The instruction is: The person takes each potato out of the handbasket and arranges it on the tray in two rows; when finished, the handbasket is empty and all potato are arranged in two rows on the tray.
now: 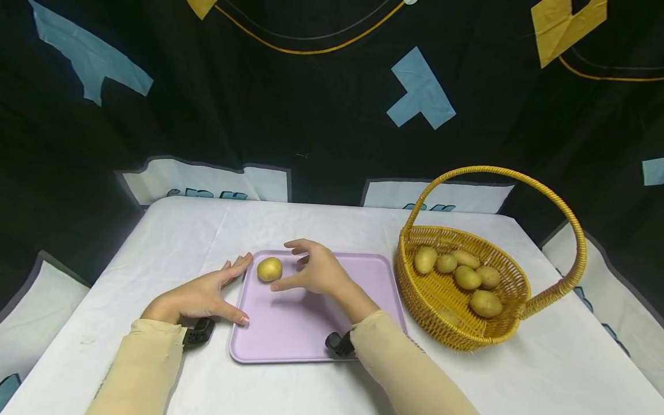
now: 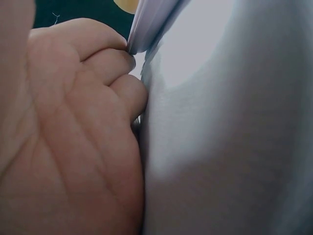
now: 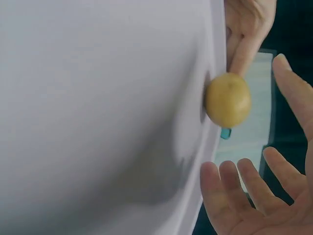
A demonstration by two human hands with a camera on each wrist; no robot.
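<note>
One yellow potato (image 1: 270, 269) lies on the lilac tray (image 1: 280, 340), near its far left corner. My right hand (image 1: 316, 271) is spread just right of the potato, over the tray, with thumb and fingers apart. In the right wrist view a gap shows between the potato (image 3: 228, 100) and the right fingers (image 3: 254, 196). The left hand (image 1: 207, 294) rests at the tray's left edge, thumb at the rim. In the left wrist view its fingertips touch the tray's side (image 2: 146, 27).
A yellow wicker basket (image 1: 415, 305) with a tall arched handle stands right of the tray, holding several potatoes (image 1: 467, 278). The white-clothed table (image 1: 207, 380) ends at a black curtain (image 1: 270, 127) behind.
</note>
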